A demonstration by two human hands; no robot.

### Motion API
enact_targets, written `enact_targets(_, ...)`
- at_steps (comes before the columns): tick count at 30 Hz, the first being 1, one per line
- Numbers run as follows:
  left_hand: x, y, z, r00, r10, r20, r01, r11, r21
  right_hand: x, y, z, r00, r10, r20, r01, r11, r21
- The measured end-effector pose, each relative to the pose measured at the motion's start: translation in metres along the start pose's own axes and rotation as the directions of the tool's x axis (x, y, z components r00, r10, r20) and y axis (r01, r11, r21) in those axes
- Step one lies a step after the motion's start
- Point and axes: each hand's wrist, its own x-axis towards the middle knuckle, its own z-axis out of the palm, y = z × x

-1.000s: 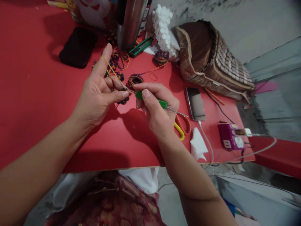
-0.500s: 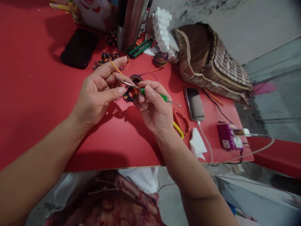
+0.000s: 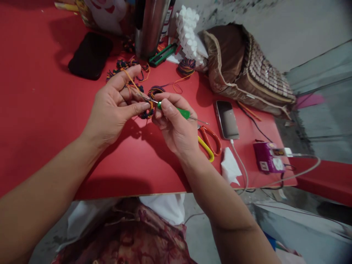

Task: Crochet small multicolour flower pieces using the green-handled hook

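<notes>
My left hand point(image 3: 114, 101) pinches the edge of a small ring of dark and orange crochet work point(image 3: 147, 113) between thumb and fingers. Orange yarn point(image 3: 130, 80) runs over its raised index finger. In my right hand point(image 3: 177, 121) is a green-handled crochet hook point(image 3: 183, 113), held like a pen. Its metal shaft points left and meets the yarn by my left fingers; a second thin metal tip sticks out to the right. Behind the work lies a loose coil of dark multicoloured yarn point(image 3: 156, 91), partly hidden by my hands.
Scissors point(image 3: 211, 141) with red and yellow handles lie right of my right hand, near a charging phone point(image 3: 227, 120) and crumpled tissue point(image 3: 230, 167). Behind are a yarn ball point(image 3: 187, 66), green cutter point(image 3: 163, 55), steel flask point(image 3: 152, 29) and brown bag point(image 3: 228, 55). A black case point(image 3: 90, 55) lies left.
My right hand and the hook have shifted left, bringing the hook's tip closer to my left fingers. More of the scissors shows. My left hand keeps its hold; the view has shifted slightly.
</notes>
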Motion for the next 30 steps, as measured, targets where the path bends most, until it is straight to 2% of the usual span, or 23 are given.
enact_targets(4,-0.005,0.011,0.012,0.996,0.033,-0.080,-0.030,0.999,0.034,-0.011,-0.006,0.000,0.986,-0.168,0.017,0.166,0.948,-0.272)
enact_targets(7,-0.007,0.010,0.015,0.995,0.012,-0.102,-0.009,1.000,0.030,-0.021,-0.014,0.003,0.942,-0.322,0.094,0.328,0.822,-0.466)
enact_targets(10,-0.009,0.007,0.015,0.994,-0.069,-0.087,0.068,0.998,-0.019,-0.025,-0.014,0.004,0.898,-0.400,0.183,0.431,0.716,-0.550)
enact_targets(12,-0.009,0.006,0.016,0.992,-0.091,-0.083,0.085,0.993,-0.078,-0.025,-0.011,0.005,0.893,-0.417,0.169,0.432,0.689,-0.583)
enact_targets(15,-0.006,0.008,0.016,0.990,-0.121,-0.065,0.107,0.977,-0.187,-0.025,-0.007,0.006,0.907,-0.415,0.074,0.374,0.713,-0.593)
enact_targets(20,0.002,0.017,0.012,0.984,-0.178,0.013,0.176,0.957,-0.230,-0.024,-0.004,0.006,0.950,-0.308,-0.044,0.256,0.854,-0.453)
enact_targets(25,0.006,0.024,0.004,0.977,-0.199,0.075,0.209,0.961,-0.182,-0.015,-0.003,-0.002,0.972,-0.234,0.018,0.229,0.929,-0.291)
enact_targets(30,0.007,0.031,0.000,0.977,-0.176,0.117,0.193,0.969,-0.154,-0.011,-0.012,-0.007,0.987,-0.156,0.046,0.162,0.938,-0.307)
